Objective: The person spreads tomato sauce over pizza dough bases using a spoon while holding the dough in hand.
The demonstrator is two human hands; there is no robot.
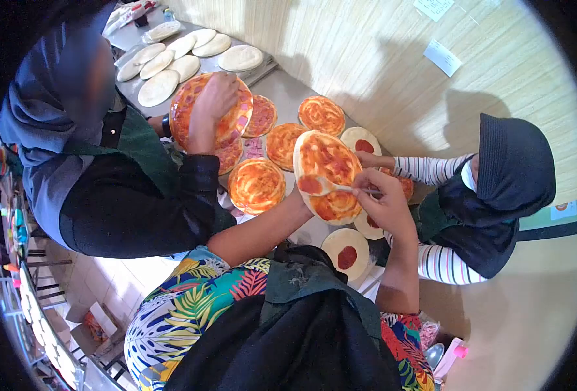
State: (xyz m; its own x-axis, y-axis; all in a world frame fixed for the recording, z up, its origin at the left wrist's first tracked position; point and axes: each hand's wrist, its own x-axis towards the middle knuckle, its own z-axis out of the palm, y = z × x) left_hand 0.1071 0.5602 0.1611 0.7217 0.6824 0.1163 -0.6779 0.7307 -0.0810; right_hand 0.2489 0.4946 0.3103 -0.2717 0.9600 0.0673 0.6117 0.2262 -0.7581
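Observation:
My left hand [301, 203] supports a round dough base [327, 159] from below, its fingers mostly hidden under it. Red sauce covers most of the base, with a pale rim showing at its left edge. In my right hand [381, 195] is a spoon [333, 188], pinched by the handle, its bowl full of sauce and resting on the lower part of the base. Sauced bases [256, 186] lie on the table just left of the held one. Below it, a plain base [345, 255] carries a dark red spot of sauce.
At the left a co-worker [132, 189] holds a large topped pizza [191, 107] over the table. Another co-worker [490, 195] stands at the right, arms reaching toward the bases. Plain dough bases [158, 88] lie on a tray at the back left. A wall [367, 65] rises behind.

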